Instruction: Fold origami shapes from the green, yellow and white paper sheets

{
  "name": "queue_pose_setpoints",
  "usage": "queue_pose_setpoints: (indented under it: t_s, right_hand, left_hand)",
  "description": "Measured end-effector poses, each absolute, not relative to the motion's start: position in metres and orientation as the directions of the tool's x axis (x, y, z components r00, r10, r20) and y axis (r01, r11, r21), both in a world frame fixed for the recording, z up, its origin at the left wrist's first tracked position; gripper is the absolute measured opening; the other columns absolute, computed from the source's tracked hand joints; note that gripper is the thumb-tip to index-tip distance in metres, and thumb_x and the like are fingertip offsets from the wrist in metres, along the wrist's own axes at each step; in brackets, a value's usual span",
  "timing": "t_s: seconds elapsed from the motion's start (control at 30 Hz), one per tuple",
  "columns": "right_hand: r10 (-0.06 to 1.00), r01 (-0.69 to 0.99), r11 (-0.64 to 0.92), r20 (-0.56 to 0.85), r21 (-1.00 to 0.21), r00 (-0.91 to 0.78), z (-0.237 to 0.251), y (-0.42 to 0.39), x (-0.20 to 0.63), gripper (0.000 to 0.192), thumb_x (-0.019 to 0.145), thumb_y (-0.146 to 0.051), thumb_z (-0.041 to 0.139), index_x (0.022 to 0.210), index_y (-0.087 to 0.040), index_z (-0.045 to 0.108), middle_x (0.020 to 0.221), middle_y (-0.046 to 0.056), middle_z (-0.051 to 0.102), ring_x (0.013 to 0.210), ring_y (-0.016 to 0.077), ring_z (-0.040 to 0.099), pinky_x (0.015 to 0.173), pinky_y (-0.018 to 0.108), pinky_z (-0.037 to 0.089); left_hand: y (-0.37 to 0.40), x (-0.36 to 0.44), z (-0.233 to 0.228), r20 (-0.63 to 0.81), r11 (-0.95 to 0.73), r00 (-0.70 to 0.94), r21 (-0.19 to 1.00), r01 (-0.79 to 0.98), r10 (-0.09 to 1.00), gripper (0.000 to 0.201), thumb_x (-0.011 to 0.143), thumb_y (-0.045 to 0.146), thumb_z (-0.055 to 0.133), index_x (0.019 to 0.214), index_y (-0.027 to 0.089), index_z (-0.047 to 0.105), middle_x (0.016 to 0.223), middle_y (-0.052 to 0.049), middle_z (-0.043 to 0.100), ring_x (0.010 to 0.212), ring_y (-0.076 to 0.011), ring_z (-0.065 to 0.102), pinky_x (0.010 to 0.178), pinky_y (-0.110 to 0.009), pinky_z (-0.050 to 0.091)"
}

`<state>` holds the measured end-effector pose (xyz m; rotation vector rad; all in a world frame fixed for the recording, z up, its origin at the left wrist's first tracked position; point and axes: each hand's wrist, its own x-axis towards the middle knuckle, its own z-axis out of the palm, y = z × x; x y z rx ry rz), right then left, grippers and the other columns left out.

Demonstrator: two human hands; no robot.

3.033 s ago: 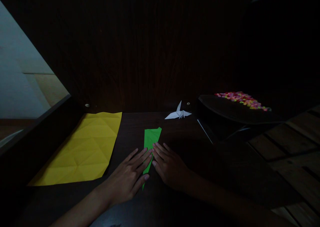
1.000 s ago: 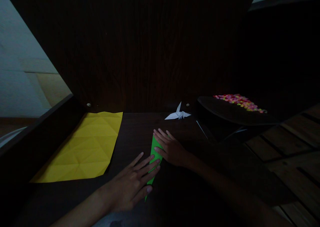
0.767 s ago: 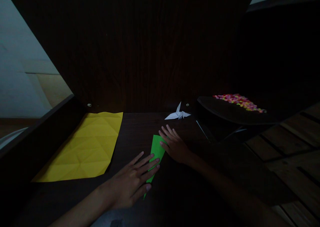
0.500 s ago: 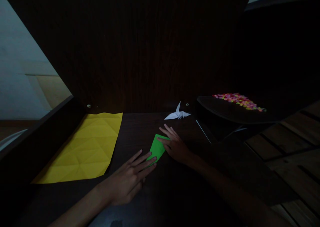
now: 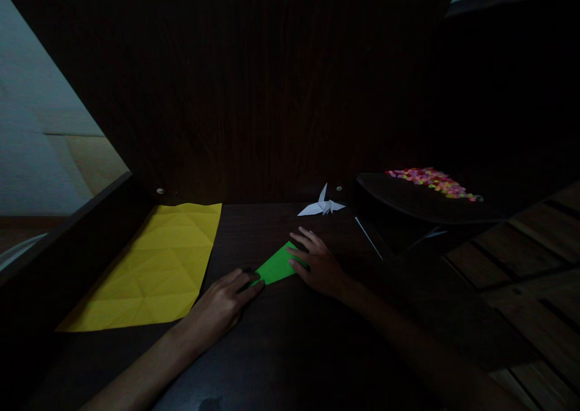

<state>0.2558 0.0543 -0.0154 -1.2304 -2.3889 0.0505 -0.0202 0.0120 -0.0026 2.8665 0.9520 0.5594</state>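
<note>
A folded green paper (image 5: 275, 267) lies on the dark table (image 5: 290, 350), tapering to a point at its near left end. My left hand (image 5: 220, 305) pinches that pointed tip between thumb and fingers. My right hand (image 5: 317, 265) rests flat on the wider far end of the green paper, fingers spread and pressing it down. The paper now lies slanted, its point towards the left.
A creased yellow sheet (image 5: 154, 266) lies flat at the left. A white paper crane (image 5: 321, 205) stands near the back wall. At the right a dark tray (image 5: 408, 202) carries several small colourful pieces (image 5: 432, 181). The scene is dim.
The green paper has swung from pointing towards me to slanting leftward. My left hand went from lying flat on it to pinching its tip. My right hand stayed on the far end.
</note>
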Motion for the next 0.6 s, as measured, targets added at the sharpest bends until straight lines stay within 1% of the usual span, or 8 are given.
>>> queue_pose_setpoints:
  t_s: [0.1,0.17,0.3,0.37,0.43,0.5,0.6]
  right_hand:
    - [0.772,0.756,0.613,0.379,-0.232,-0.510,-0.014,0.054,0.257,0.031,0.095,-0.030,0.052,0.119,-0.020,0.069,0.142,0.013,0.054,0.142,0.0326,0.035,0.110,0.061,0.035]
    - [0.747,0.731,0.642,0.401,-0.232,-0.530,-0.013,0.054,0.258,0.029,0.095,-0.029,0.052,0.117,-0.020,0.070,0.141,0.012,0.055,0.141,0.0319,0.036,0.110,0.060,0.035]
    - [0.625,0.600,0.768,0.464,-0.224,-0.628,-0.010,0.051,0.258,0.023,0.096,-0.027,0.054,0.109,-0.022,0.071,0.136,0.009,0.060,0.137,0.0278,0.041,0.108,0.054,0.040]
    - [0.558,0.530,0.821,0.486,-0.210,-0.672,-0.008,0.049,0.256,0.021,0.096,-0.025,0.054,0.108,-0.022,0.071,0.129,0.008,0.065,0.130,0.0249,0.048,0.105,0.049,0.043]
    - [0.515,0.492,0.850,0.502,-0.191,-0.695,-0.008,0.046,0.253,0.020,0.096,-0.022,0.053,0.106,-0.021,0.071,0.120,0.007,0.070,0.120,0.0230,0.056,0.101,0.044,0.046]
    - [0.498,0.481,0.859,0.507,-0.176,-0.704,-0.008,0.043,0.250,0.020,0.097,-0.022,0.053,0.104,-0.019,0.071,0.112,0.007,0.072,0.110,0.0221,0.061,0.096,0.041,0.048]
    - [0.514,0.499,0.849,0.490,-0.174,-0.704,-0.009,0.042,0.248,0.020,0.098,-0.027,0.053,0.103,-0.021,0.072,0.107,0.006,0.074,0.103,0.0219,0.064,0.091,0.039,0.050]
  left_hand:
    - [0.011,-0.021,-0.003,0.318,-0.824,0.769,0.081,0.561,0.555,0.040,0.093,0.006,0.042,0.128,0.017,0.058,0.113,-0.012,0.068,0.099,-0.0257,0.064,0.087,-0.042,0.059]
    - [0.011,-0.021,-0.003,0.310,-0.832,0.787,0.027,0.554,0.534,0.038,0.095,0.008,0.041,0.128,0.016,0.058,0.112,-0.012,0.068,0.098,-0.0258,0.065,0.088,-0.042,0.058]
    - [0.011,-0.020,-0.002,0.308,-0.841,0.803,-0.013,0.540,0.511,0.035,0.097,0.011,0.039,0.126,0.015,0.059,0.107,-0.013,0.069,0.094,-0.0256,0.065,0.085,-0.042,0.058]
    - [0.011,-0.019,0.000,0.317,-0.846,0.807,-0.030,0.533,0.497,0.035,0.099,0.011,0.037,0.125,0.013,0.059,0.104,-0.013,0.069,0.092,-0.0257,0.065,0.083,-0.041,0.058]
    - [0.010,-0.019,0.001,0.319,-0.854,0.820,-0.056,0.518,0.476,0.035,0.099,0.011,0.035,0.126,0.011,0.058,0.103,-0.014,0.069,0.089,-0.0255,0.064,0.081,-0.041,0.057]
    - [0.010,-0.020,0.002,0.313,-0.863,0.837,-0.091,0.496,0.448,0.036,0.099,0.008,0.033,0.127,0.009,0.056,0.105,-0.016,0.069,0.090,-0.0257,0.064,0.081,-0.040,0.057]
    - [0.010,-0.020,0.003,0.323,-0.874,0.851,-0.121,0.471,0.414,0.038,0.098,0.005,0.032,0.131,0.009,0.052,0.107,-0.016,0.069,0.093,-0.0252,0.065,0.083,-0.039,0.056]
